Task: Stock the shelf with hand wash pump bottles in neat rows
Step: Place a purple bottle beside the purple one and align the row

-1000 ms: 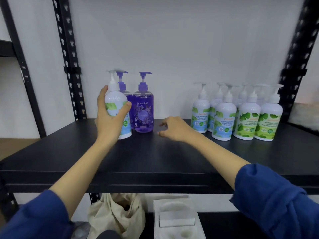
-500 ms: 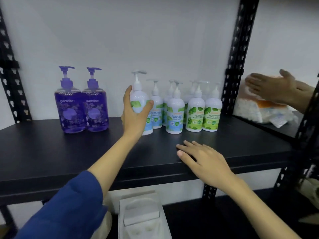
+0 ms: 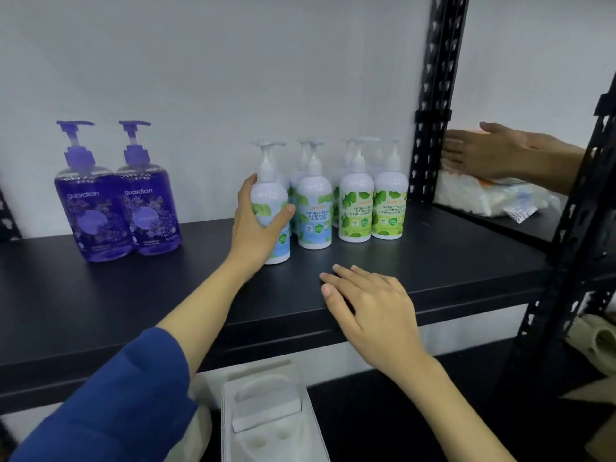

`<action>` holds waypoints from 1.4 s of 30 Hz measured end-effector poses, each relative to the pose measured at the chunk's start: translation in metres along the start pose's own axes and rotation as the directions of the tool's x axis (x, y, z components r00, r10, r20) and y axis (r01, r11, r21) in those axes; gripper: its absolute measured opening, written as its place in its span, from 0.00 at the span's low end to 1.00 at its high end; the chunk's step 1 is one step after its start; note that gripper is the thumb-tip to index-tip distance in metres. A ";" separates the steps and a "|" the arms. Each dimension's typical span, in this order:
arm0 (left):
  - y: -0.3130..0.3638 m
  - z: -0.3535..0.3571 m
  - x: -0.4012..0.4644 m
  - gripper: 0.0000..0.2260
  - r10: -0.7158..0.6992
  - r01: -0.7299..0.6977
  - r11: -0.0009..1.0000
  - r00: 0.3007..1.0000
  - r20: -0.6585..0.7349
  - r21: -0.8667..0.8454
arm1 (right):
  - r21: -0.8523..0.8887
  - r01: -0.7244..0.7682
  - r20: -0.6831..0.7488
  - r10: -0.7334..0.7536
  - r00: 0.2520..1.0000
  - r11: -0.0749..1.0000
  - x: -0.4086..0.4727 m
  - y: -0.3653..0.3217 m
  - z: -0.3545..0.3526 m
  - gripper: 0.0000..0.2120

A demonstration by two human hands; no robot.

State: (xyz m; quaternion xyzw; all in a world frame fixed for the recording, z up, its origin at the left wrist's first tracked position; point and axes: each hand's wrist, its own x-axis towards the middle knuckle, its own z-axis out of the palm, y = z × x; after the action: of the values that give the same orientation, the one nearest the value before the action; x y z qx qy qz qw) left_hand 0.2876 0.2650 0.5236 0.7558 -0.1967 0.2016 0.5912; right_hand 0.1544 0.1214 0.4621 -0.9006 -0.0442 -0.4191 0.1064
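Since a second ago you've carried the white bottle (image 3: pixel 270 208) rightward; left hand (image 3: pixel 255 225) wraps it upright, pump up; right hand (image 3: pixel 370 305) lies spread on the shelf (image 3: pixel 450 261).

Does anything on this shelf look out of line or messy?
Only the white bottle in the left hand: it stands forward of the front row, beside the Cool Mint bottle. Nothing looks spilled or tipped.

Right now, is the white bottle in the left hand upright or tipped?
Upright. The white bottle stands with its pump on top and its base on the shelf, the left hand wrapped around its body.
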 end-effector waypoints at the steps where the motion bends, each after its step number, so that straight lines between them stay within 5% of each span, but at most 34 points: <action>1: -0.001 -0.001 -0.001 0.35 -0.014 0.014 1.000 1.000 -0.003 0.010 | 0.004 0.001 -0.009 -0.001 1.000 1.000 -0.001 0.000 0.001 0.19; 6: -0.002 -0.010 -0.006 0.44 -0.081 0.086 0.987 0.996 -0.040 0.136 | 0.026 -0.004 -0.053 0.005 0.999 1.000 -0.008 -0.001 0.003 0.21; 10: 0.000 -0.010 -0.007 0.39 -0.088 0.100 0.977 0.994 -0.069 0.188 | 0.052 -0.008 -0.068 0.012 0.998 0.999 -0.010 0.001 0.005 0.21; 17: 0.002 -0.012 -0.003 0.35 -0.161 0.162 0.987 0.985 0.060 -0.001 | 0.065 -0.013 -0.116 0.020 0.993 0.998 -0.010 -0.001 0.007 0.20; 22: 0.004 -0.009 -0.007 0.44 -0.059 0.056 0.991 0.998 0.022 0.120 | 0.073 -0.006 -0.140 0.016 0.990 0.997 -0.011 0.000 0.009 0.19; 29: -0.002 -0.010 -0.004 0.36 -0.078 0.075 0.989 0.997 0.018 0.127 | 0.090 -0.010 -0.165 0.025 0.986 0.996 -0.011 0.000 0.011 0.19; 42: -0.005 -0.009 -0.001 0.43 -0.096 0.090 0.991 0.994 0.058 0.103 | 0.100 -0.010 -0.179 0.028 0.984 0.995 -0.011 -0.001 0.012 0.18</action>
State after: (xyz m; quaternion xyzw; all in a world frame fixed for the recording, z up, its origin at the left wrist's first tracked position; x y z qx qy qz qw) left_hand 0.2887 0.2748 0.5203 0.7988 -0.1691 0.1596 0.5548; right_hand 0.1563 0.1255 0.4460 -0.8531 -0.0464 -0.4950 0.1585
